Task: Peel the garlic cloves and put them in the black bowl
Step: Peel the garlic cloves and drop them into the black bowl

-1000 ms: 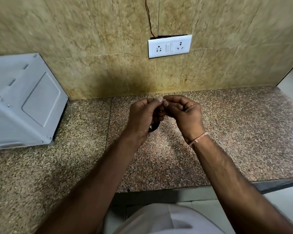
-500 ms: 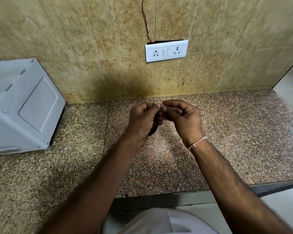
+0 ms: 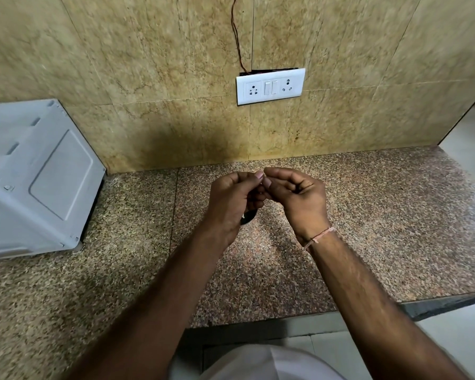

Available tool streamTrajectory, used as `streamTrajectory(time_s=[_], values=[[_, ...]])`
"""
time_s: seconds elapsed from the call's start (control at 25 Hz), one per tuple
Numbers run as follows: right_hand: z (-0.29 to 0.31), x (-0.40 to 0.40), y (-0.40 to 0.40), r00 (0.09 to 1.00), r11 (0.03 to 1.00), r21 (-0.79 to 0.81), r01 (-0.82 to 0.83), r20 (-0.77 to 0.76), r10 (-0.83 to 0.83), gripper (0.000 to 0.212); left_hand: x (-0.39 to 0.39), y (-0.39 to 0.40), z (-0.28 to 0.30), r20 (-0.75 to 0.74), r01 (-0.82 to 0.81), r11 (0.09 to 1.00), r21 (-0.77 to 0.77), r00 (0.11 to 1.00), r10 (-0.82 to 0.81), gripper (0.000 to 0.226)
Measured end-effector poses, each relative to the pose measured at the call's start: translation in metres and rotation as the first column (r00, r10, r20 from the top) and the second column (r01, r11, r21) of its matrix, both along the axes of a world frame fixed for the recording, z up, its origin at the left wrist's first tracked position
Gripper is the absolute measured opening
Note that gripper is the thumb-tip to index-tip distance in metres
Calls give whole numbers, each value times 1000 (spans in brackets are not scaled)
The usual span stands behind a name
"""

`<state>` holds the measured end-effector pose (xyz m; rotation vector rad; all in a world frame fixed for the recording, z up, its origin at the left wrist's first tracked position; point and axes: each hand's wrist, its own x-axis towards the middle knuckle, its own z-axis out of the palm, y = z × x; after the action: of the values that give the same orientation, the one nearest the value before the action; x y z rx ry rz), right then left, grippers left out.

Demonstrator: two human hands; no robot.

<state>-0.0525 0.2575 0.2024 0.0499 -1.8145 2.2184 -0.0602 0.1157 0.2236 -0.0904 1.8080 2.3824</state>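
My left hand (image 3: 232, 198) and my right hand (image 3: 299, 198) are held together above the granite counter, thumbs and fingertips meeting in a pinch. Whatever small thing they pinch, taken as a garlic clove, is almost wholly hidden by the fingers. A thin dark sliver of the black bowl (image 3: 248, 216) shows on the counter just under my left hand. The rest of the bowl and its contents are covered by that hand.
A white appliance (image 3: 36, 182) stands on the counter (image 3: 368, 229) at the left against the tiled wall. A white socket and switch plate (image 3: 270, 86) is on the wall behind my hands. The counter's front edge (image 3: 436, 305) runs close to my body.
My hands stay pinched together at the same spot over the bowl. The fingers of my right hand have uncurled slightly. The view has tilted a little, so the wall socket sits lower.
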Motion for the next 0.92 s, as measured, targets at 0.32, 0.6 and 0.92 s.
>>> streamTrajectory(time_s=[0.32, 0.6, 0.92], values=[[-3, 3, -15, 1000, 999, -41, -3, 28, 5, 25, -1, -17, -3, -9, 23, 1000, -20, 1000, -23, 22], [-14, 8, -36, 997, 1000, -15, 25, 77, -24, 25, 1, -42, -18, -13, 89, 996, 9, 996, -89, 16], [-25, 18, -46, 989, 1000, -28, -12, 146, 16, 23, 5, -50, -42, -57, 81, 995, -63, 995, -85, 9]])
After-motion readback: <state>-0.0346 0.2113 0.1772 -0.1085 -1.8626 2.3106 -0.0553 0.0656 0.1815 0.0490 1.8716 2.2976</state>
